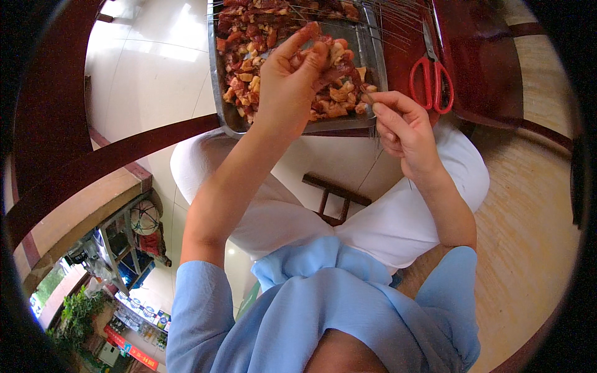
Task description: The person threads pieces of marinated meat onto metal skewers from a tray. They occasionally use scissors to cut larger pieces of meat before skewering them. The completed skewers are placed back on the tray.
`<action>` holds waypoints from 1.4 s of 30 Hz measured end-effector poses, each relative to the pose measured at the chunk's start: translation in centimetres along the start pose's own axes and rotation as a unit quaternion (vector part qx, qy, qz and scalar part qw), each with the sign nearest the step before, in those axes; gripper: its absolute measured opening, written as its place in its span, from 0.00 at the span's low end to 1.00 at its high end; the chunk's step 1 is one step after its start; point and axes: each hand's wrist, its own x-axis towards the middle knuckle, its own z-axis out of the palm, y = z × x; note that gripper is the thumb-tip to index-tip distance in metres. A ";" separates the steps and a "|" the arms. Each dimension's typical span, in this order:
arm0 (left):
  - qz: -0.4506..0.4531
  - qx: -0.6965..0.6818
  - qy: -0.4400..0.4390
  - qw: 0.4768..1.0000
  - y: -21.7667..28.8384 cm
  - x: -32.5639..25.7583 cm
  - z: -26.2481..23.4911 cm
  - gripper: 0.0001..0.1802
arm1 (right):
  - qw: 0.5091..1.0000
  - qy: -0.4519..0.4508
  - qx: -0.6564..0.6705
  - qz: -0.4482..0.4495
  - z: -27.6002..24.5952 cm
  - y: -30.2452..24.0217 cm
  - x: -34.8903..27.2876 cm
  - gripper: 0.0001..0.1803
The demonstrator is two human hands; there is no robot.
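Observation:
My left hand (292, 74) is over a metal tray (215, 68), its fingers pinching pieces of marinated raw meat (339, 57). Just to the right, my right hand (403, 129) grips a thin metal skewer (368, 97) between thumb and fingers. The skewer's front end reaches toward the meat at my left hand; how far it goes in is hard to make out. Diced raw meat (249, 84), red and pale, fills much of the tray beneath. Several more thin skewers (388, 22) lie across the tray's far right corner.
Scissors (433, 81) with red handles lie on the dark red table (479, 68) right of the tray. Below are my white-trousered legs (398, 230) and a dark wooden stool-like frame (336, 196). A potted plant (81, 311) and shelves stand at lower left.

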 end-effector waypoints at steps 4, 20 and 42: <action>0.071 -0.039 -0.013 0.997 1.9 2.0 -2.6 0.23 | 0.999 0.042 0.000 -0.025 -0.4 -0.2 0.2 0.10; 0.123 0.713 -0.054 0.688 3.0 1.4 -5.1 0.31 | 0.994 0.094 0.010 -0.063 -1.5 -1.9 0.3 0.13; 0.063 -0.047 0.060 0.995 5.6 2.7 -4.1 0.15 | 0.945 0.048 -0.286 -0.150 -0.2 0.0 -0.8 0.10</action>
